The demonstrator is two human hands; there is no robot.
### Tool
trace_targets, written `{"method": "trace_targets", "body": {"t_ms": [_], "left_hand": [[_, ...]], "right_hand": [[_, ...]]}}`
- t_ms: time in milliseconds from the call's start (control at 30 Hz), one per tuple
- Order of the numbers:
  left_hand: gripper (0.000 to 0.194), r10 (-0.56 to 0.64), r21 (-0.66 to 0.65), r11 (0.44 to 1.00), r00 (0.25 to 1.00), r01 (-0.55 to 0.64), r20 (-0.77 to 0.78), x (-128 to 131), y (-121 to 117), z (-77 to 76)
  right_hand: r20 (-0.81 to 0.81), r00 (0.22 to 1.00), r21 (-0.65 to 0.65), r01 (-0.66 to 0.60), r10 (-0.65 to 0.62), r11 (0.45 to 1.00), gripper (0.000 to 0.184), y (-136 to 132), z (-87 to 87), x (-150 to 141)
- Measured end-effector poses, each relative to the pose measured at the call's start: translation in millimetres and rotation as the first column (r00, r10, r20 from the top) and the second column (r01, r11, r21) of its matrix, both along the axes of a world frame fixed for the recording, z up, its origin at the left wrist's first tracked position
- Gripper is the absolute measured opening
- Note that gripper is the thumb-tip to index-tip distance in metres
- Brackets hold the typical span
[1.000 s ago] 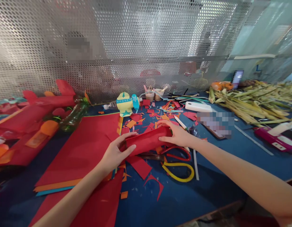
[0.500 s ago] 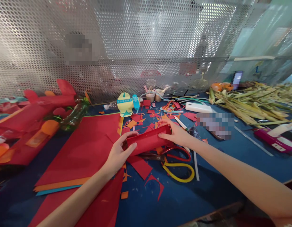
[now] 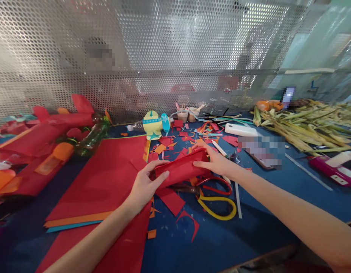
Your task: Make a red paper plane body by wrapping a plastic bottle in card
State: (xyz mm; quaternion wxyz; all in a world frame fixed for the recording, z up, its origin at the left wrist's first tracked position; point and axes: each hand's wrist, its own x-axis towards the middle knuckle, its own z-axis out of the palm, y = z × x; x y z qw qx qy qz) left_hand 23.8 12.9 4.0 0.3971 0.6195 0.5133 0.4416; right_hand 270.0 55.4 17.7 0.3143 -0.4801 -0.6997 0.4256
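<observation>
A curled piece of red paper [image 3: 181,167] is held between both hands above the table. My left hand [image 3: 148,182] grips its left end, thumb in front and fingers behind. My right hand [image 3: 212,162] closes on the right end, with the thumb along the near face. Just beneath lies a pair of scissors [image 3: 217,206] with one red and one yellow handle; its blades are partly hidden under the paper. Red paper scraps [image 3: 171,201] lie around it. A stack of red, orange and blue sheets [image 3: 101,178] rests beside my left hand.
Red paper-covered bottles [image 3: 50,136] and a green bottle [image 3: 93,138] lie at left. A yellow-and-blue decorated bottle [image 3: 152,124], small cups [image 3: 182,115] and a white object [image 3: 240,130] stand farther back. Dried husks [image 3: 306,121], a phone [image 3: 260,153] and a magenta device [image 3: 331,168] are at right.
The view has shifted slightly, moving everything a little to the right in the picture. Both hands keep the same hold on the red paper.
</observation>
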Motion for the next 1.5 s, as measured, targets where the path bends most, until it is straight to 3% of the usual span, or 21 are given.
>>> {"method": "trace_targets", "body": {"t_ms": [700, 1200, 1500], "left_hand": [[0.020, 0.023, 0.060, 0.998, 0.999, -0.025, 0.022, -1.3, 3.3, 0.1], [0.024, -0.009, 0.075, 0.997, 1.000, 0.008, 0.010, -4.6, 4.9, -0.3], [0.021, -0.054, 0.180, 0.981, 0.996, 0.066, -0.071, -10.5, 7.7, -4.6]], "right_hand": [[-0.032, 0.999, 0.187, 0.031, -0.026, 0.982, 0.016, -4.7, -5.3, -2.2], [-0.011, 1.000, 0.279, 0.017, -0.015, 0.960, 0.013, -8.3, -7.6, -0.3], [-0.033, 0.999, 0.334, 0.008, 0.003, 0.943, 0.013, -5.5, -15.5, 1.3]]}}
